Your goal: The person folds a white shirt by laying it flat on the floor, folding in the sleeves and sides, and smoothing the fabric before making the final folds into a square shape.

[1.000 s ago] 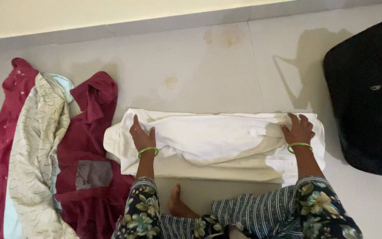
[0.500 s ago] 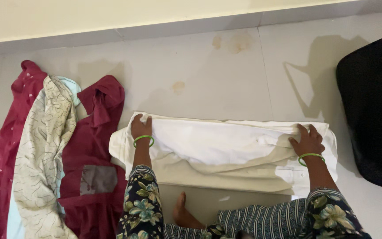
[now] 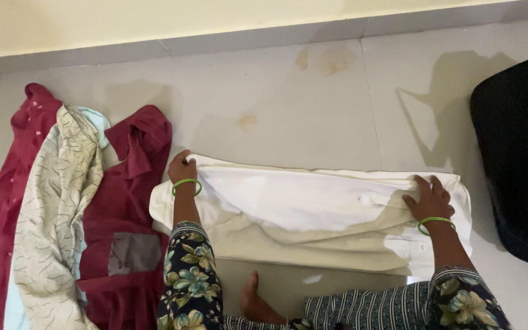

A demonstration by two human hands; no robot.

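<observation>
perhaps three garments [image 3: 313, 214], two bangles [image 3: 186, 182]

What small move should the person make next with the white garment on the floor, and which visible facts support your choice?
Probably draw the far edge of the white garment toward the body to lay the fold flat. The left hand is closed on the far left corner and the right hand presses flat near the right end, so both ends are secured. The upper layer shows creases and bunches at its middle, so it needs smoothing.

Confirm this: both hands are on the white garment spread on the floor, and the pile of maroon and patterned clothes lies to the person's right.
Not quite. The head view shows the pile of maroon and patterned clothes on the person's left. The left hand and right hand are indeed on the white garment on the floor.
</observation>
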